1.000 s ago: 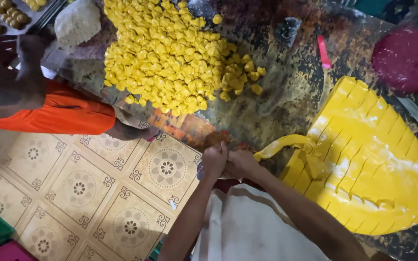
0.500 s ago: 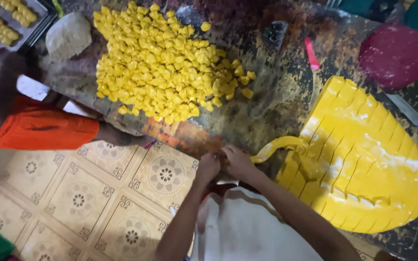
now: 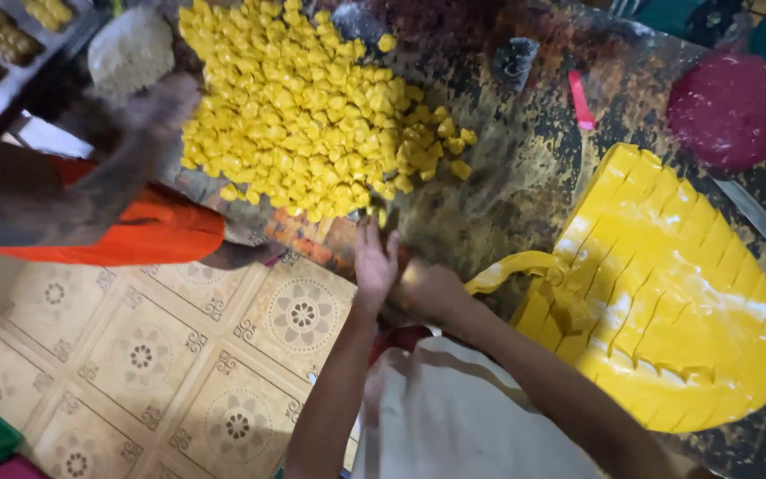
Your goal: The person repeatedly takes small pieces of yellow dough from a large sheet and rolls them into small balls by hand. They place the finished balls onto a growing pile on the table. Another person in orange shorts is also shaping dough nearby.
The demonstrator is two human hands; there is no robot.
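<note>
Yellow cut pieces [image 3: 303, 115] fill half our table [image 3: 525, 177]; our left hand [image 3: 374, 259] lies open, empty, right hand [image 3: 432, 288] loosely curled, grip unclear, beside the mostly unseparated scored slab [image 3: 684, 293].

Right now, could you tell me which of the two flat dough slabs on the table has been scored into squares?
The large yellow dough slab by the right hand is scored into a grid of squares. The dark red slab at the table's far corner is uncut.
</note>
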